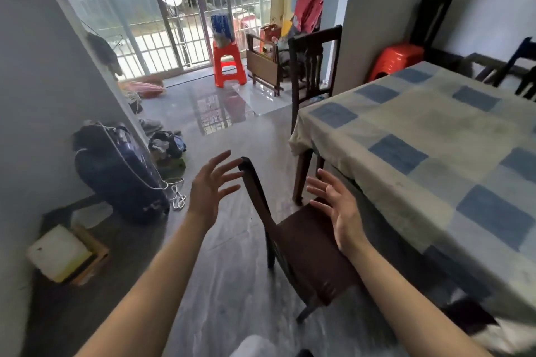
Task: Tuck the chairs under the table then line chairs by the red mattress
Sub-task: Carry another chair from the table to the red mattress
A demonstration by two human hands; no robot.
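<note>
A dark wooden chair (307, 243) stands in front of me, its seat partly under the table (429, 136), which wears a blue and cream checked cloth. My left hand (210, 187) hovers open just left of the chair's top rail, fingertips close to it. Over the seat, my right hand (338, 207) is open too, holding nothing. A second dark chair (314, 66) stands at the table's far end. More dark chairs (519, 66) show at the far right side. No red mattress is in view.
A dark suitcase (119, 171) with white rope leans on the left wall, with clothes and a box beside it. A red plastic stool (229, 64) stands by the barred glass door. Stacked red stools (397, 59) sit near the right wall. Grey tiled floor lies between.
</note>
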